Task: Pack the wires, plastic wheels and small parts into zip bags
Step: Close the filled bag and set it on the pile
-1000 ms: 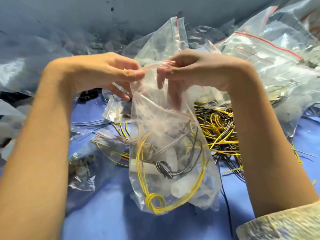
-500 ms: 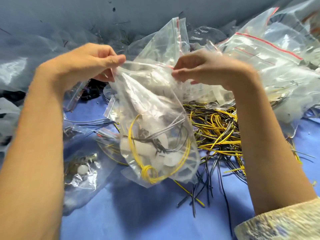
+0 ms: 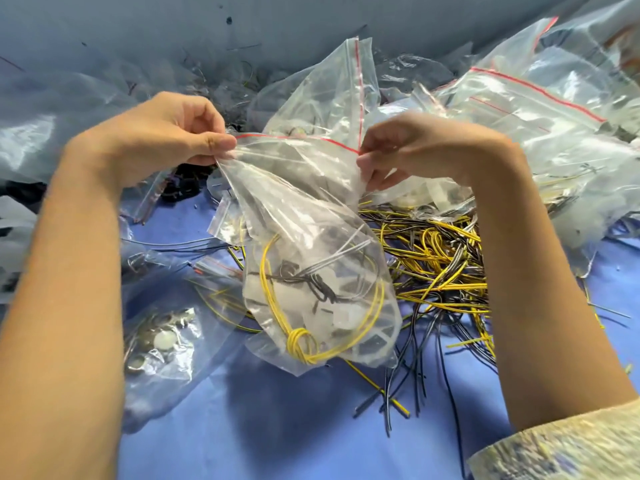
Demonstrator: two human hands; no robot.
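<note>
A clear zip bag [image 3: 304, 209] with a red seal line hangs in the air over the blue table. Inside it lie a coiled yellow wire [image 3: 304, 344], dark and grey wires and whitish plastic parts. My left hand [image 3: 173, 140] pinches the bag's top left corner between thumb and fingers. My right hand [image 3: 415, 147] pinches the top right corner. The seal line is stretched straight between the two hands.
A heap of loose yellow and black wires [image 3: 436, 271] lies to the right under my right forearm. A bag of small round metal parts [image 3: 159, 337] lies lower left. Several more zip bags [image 3: 540, 109] pile up at the back and right. Blue cloth [image 3: 277, 427] covers the table.
My hands have moved apart along the bag's top, from meeting at its middle to holding both corners. The bag has swung up and left, and its seal line is now pulled taut.
</note>
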